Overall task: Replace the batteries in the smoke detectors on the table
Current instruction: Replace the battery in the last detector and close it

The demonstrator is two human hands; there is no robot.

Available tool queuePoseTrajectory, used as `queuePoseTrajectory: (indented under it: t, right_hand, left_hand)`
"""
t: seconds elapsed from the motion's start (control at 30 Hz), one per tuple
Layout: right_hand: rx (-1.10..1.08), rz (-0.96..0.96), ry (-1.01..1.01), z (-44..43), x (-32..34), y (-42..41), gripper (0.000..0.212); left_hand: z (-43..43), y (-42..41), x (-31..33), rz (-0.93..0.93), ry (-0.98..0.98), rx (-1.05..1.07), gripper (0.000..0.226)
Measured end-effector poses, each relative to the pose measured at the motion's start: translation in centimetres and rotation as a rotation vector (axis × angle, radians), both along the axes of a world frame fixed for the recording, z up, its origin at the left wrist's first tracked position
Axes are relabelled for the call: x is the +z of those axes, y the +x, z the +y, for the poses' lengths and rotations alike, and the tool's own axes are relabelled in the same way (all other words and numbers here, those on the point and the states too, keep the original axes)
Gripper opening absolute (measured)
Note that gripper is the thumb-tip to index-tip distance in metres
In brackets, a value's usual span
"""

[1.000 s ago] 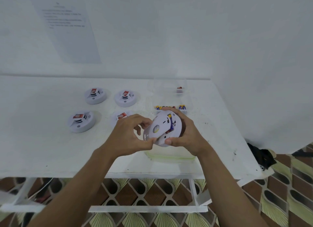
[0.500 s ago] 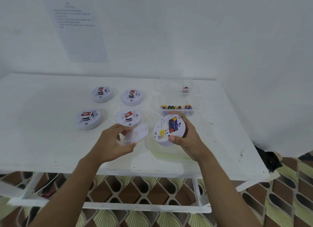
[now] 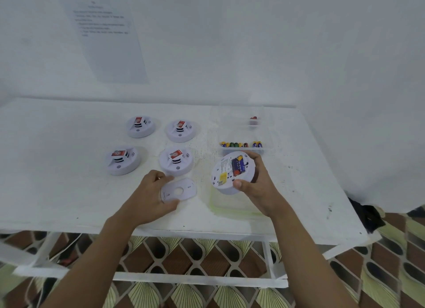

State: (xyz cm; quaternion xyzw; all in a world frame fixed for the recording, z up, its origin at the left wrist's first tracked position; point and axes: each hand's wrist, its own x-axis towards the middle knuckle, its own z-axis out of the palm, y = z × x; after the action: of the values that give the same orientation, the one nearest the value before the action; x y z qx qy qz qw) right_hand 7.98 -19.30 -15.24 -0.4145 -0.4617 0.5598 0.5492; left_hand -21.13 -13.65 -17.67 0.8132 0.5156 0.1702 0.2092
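My right hand (image 3: 255, 188) grips a round white smoke detector (image 3: 226, 179) held above the table with its back toward me; blue batteries (image 3: 238, 166) sit in its open compartment beside a yellow label. My left hand (image 3: 149, 197) holds the detached white back cover (image 3: 179, 190), a flat disc with a centre hole, low over the table, thumb at its near edge. Several more white detectors with red stickers rest face up on the table, the nearest (image 3: 176, 160) just beyond the cover.
A clear tray (image 3: 243, 149) behind the held detector contains a row of coloured batteries (image 3: 241, 144). Farther back a second clear box (image 3: 253, 120) has one small red item. A shallow clear tray (image 3: 232, 209) lies under my right hand. The white table's (image 3: 57, 192) front edge is close.
The back cover has come off the detector; my left hand carried it left and down to the table. My right hand tilted the detector so its battery compartment faces up.
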Motion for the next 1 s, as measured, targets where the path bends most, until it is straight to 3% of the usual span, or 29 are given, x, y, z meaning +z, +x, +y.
queuePoseTrajectory:
  t: [0.07, 0.17, 0.27, 0.37, 0.5, 0.6, 0.73, 0.87, 1.0]
  right_hand:
    - [0.004, 0.007, -0.023, -0.1, 0.1, -0.1, 0.115]
    - [0.013, 0.022, -0.031, -0.2, 0.1, -0.3, 0.112]
    - [0.02, 0.081, -0.036, -0.5, 0.2, -0.6, 0.103]
    - [0.004, 0.144, -0.053, -0.6, 0.5, -0.6, 0.09]
    - [-0.074, 0.165, -0.066, -0.3, 0.8, -0.4, 0.049]
    - [-0.217, 0.141, -0.065, 0.2, 1.2, -0.2, 0.051]
    - [-0.349, 0.07, -0.059, 0.8, 1.0, -0.3, 0.037]
    - [-0.302, 0.005, -0.018, 0.8, 0.8, 0.3, 0.045]
    - [-0.243, -0.075, -0.047, 1.0, 1.3, 1.7, 0.038]
  left_hand:
    - [-0.1, 0.6, 0.5, -0.023, 0.077, 0.019, 0.074]
    - [-0.6, 3.1, 2.5, -0.134, 0.163, 0.029, 0.045]
    - [-1.3, 6.4, 4.8, -0.315, 0.08, -0.001, 0.032]
    - [-1.4, 9.0, 5.9, -0.446, -0.143, 0.004, 0.034]
    - [-1.1, 10.8, 5.9, -0.643, -0.317, 0.093, 0.024]
    - [-1.1, 11.7, 5.6, -0.78, -0.377, 0.197, 0.027]
    - [-1.2, 13.0, 5.2, -0.934, -0.439, 0.299, 0.027]
    - [-1.5, 13.6, 5.3, -0.97, -0.489, 0.305, 0.039]
    - [-1.0, 13.3, 5.9, -0.907, -0.518, 0.235, 0.037]
